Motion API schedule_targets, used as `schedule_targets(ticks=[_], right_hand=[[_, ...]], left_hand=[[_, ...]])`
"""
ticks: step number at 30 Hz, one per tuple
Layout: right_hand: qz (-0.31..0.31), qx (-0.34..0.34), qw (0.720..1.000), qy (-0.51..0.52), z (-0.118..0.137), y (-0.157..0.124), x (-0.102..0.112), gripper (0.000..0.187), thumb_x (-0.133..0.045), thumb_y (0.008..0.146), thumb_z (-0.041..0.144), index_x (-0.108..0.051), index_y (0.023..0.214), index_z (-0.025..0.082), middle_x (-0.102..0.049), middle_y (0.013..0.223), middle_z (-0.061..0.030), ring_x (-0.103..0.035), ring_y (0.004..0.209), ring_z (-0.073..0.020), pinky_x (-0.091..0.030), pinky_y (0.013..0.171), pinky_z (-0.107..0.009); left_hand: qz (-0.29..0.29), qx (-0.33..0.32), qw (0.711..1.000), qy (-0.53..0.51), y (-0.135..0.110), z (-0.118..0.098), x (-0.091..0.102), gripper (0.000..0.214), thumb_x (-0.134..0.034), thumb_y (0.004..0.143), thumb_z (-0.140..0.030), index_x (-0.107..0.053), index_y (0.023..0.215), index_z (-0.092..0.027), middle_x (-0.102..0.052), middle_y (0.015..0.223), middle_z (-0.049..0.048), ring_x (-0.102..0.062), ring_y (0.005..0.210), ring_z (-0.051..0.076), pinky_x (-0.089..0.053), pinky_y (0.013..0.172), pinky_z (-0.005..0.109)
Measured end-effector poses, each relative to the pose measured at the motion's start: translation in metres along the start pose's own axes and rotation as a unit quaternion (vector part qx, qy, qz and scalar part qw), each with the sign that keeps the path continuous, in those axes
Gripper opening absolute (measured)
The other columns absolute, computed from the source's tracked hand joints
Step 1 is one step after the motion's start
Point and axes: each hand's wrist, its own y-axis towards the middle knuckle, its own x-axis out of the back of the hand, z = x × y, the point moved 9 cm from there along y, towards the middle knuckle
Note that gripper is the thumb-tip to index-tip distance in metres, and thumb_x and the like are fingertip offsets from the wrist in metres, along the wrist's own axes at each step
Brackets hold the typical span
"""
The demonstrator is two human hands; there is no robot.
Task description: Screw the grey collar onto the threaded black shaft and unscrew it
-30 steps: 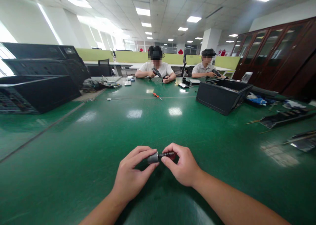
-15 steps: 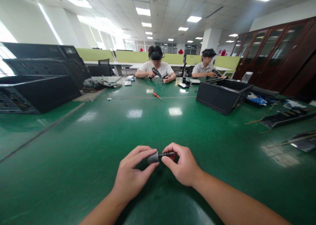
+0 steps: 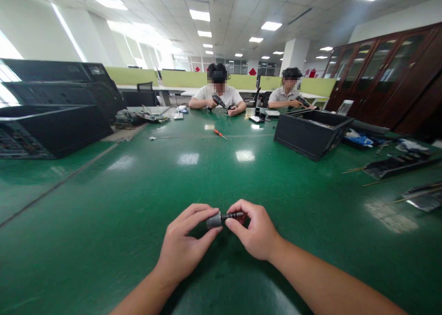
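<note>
My left hand [image 3: 184, 243] holds a short grey cylinder [image 3: 214, 220] between its thumb and fingers. From the cylinder's right end a thin metal shaft [image 3: 235, 215] sticks out, with dark rings or coils along it; its exact kind I cannot make out. The thumb and fingertips of my right hand [image 3: 257, 232] are closed around that shaft. Something reddish shows beside the right fingers, mostly hidden by them. Both hands are low over the green table [image 3: 165, 177], close together.
An orange screwdriver [image 3: 219, 134] lies farther back. Dark computer cases [image 3: 69, 131] stand at left, another dark case [image 3: 304, 133] at right. Metal parts [image 3: 400, 165] lie on the right side. Across the table sit two people, a power drill [image 3: 218, 101] in one's hand.
Almost nothing differs. Both hands keep the same hold on the cylinder and shaft, and the view has shifted only very slightly.
</note>
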Motion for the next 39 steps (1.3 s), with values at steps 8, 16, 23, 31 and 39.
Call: schedule_targets(ticks=[8,16,23,31,39], right_hand=[[-0.001,-0.001,1.0,0.004,-0.0006,0.0001,0.0001,0.006,-0.066,0.083,0.021,-0.069,0.089,0.019,-0.068,0.076,0.0005,-0.06,0.066,-0.0142,-0.046,0.064,-0.025],[-0.004,-0.005,1.0,0.011,-0.0022,-0.0001,0.0015,0.008,-0.065,0.084,0.022,-0.068,0.091,0.019,-0.067,0.075,0.0002,-0.059,0.066,-0.0139,-0.046,0.064,-0.025],[-0.01,-0.005,1.0,0.012,-0.0012,0.0003,0.0027,0.008,-0.065,0.084,0.022,-0.069,0.09,0.018,-0.067,0.075,-0.0001,-0.058,0.066,-0.0139,-0.045,0.064,-0.025],[-0.009,-0.007,1.0,0.02,-0.0011,0.001,0.0028,0.007,-0.064,0.084,0.021,-0.068,0.089,0.018,-0.067,0.074,0.0001,-0.058,0.066,-0.0136,-0.045,0.064,-0.025],[-0.011,-0.001,1.0,0.02,-0.0004,0.0008,0.0041,0.008,-0.065,0.083,0.02,-0.068,0.09,0.018,-0.067,0.075,-0.0001,-0.059,0.066,-0.0138,-0.045,0.064,-0.025]], left_hand=[[0.0,-0.006,1.0,-0.004,0.0008,-0.0004,0.0002,0.026,-0.074,0.082,-0.018,-0.074,0.107,-0.025,-0.072,0.099,0.0031,-0.069,0.089,0.016,-0.056,0.081,0.027],[0.0,0.003,1.0,-0.007,-0.0005,0.0029,0.0021,0.026,-0.075,0.083,-0.019,-0.073,0.108,-0.026,-0.071,0.1,0.002,-0.069,0.09,0.016,-0.055,0.082,0.026],[-0.005,0.001,1.0,-0.002,0.0003,0.0029,0.0013,0.025,-0.075,0.083,-0.02,-0.073,0.107,-0.026,-0.071,0.1,0.0012,-0.069,0.091,0.015,-0.054,0.083,0.025],[-0.009,0.004,1.0,-0.004,0.0003,0.003,0.0026,0.025,-0.075,0.083,-0.022,-0.074,0.107,-0.026,-0.072,0.1,0.0015,-0.069,0.09,0.016,-0.055,0.082,0.026],[-0.008,0.006,1.0,0.002,-0.0014,0.0045,0.0016,0.025,-0.075,0.083,-0.023,-0.073,0.107,-0.026,-0.071,0.101,0.0028,-0.069,0.091,0.017,-0.056,0.083,0.028]])
